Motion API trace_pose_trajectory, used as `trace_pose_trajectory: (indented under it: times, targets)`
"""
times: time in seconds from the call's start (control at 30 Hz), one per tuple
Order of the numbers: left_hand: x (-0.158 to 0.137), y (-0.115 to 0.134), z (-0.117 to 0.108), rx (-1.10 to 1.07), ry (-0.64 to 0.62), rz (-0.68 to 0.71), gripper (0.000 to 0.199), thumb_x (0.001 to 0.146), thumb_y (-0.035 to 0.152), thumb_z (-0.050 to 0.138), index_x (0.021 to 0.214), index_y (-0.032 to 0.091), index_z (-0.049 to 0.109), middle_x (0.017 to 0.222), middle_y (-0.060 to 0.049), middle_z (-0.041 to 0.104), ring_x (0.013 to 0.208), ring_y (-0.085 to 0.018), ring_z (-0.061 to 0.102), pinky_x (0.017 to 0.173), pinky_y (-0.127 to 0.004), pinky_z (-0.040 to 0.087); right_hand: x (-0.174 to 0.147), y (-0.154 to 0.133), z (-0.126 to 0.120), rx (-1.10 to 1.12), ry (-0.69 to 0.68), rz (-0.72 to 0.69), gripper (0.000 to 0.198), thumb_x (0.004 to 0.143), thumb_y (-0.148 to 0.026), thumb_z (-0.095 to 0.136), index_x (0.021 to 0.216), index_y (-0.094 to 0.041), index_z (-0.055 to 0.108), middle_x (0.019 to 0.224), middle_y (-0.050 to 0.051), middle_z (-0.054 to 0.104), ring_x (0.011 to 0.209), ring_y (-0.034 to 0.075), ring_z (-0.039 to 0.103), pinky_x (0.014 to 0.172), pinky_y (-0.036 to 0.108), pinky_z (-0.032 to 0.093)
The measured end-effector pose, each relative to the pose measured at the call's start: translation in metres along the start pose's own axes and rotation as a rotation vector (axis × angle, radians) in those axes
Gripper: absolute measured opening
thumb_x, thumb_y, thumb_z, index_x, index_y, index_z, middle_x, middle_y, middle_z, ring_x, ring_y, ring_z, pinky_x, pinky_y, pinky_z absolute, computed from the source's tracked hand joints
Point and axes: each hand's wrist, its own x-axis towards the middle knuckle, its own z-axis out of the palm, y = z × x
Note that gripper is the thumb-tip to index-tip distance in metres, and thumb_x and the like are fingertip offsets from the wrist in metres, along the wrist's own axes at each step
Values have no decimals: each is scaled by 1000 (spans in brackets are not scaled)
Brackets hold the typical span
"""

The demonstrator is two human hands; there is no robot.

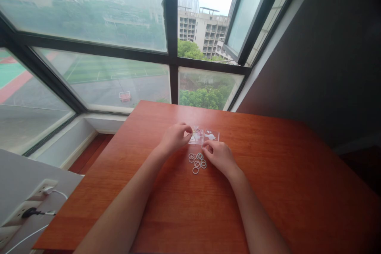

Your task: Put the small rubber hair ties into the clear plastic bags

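Desk [276, 166]: reddish-brown, smooth wooden top, far edge set toward a dark-framed window [173, 59].

Box tray [200, 139]: clear plastic, rectangular, divided inside; on the desk, nearer the far edge than the visible left edge's near end. Small coloured bits inside, too small to identify.

Lid panel [212, 135]: clear, flat, with a white printed figure; just beside the tray, on the side toward the desk's right edge.

Rings [197, 161]: pale, thin, round; a loose cluster, some overlapping, flat on the desk on the near side of the tray.

Left hand [178, 137]: at the tray's left side, fingers curled, thumb near the forefinger — cannot tell whether anything is held.

Right hand [218, 154]: beside the rings, in front of the lid panel, fingertips drawn narrow; a pale speck shows there — whether gripped, cannot tell.
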Motion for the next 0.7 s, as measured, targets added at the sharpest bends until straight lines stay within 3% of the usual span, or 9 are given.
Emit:
trace_pose_trajectory:
  times: [0.5,0.7]
  targets:
    - [1,1,4,-24,62,16,14,82,25,55,85,20,68,91,-3,63,70,-13,57,64,-25,42,1,-7,5,-283,-37,64,16,86,-29,52,85,-26,68,84,3,72,70,17,63,58,25,30]
    - [1,7,4,-73,55,37,13,82,23,57,85,19,68,89,-4,64,69,-13,56,63,-23,42,1,-6,4,-225,29,53,11,83,-28,56,82,-26,67,75,-1,70,67,15,61,56,24,28]
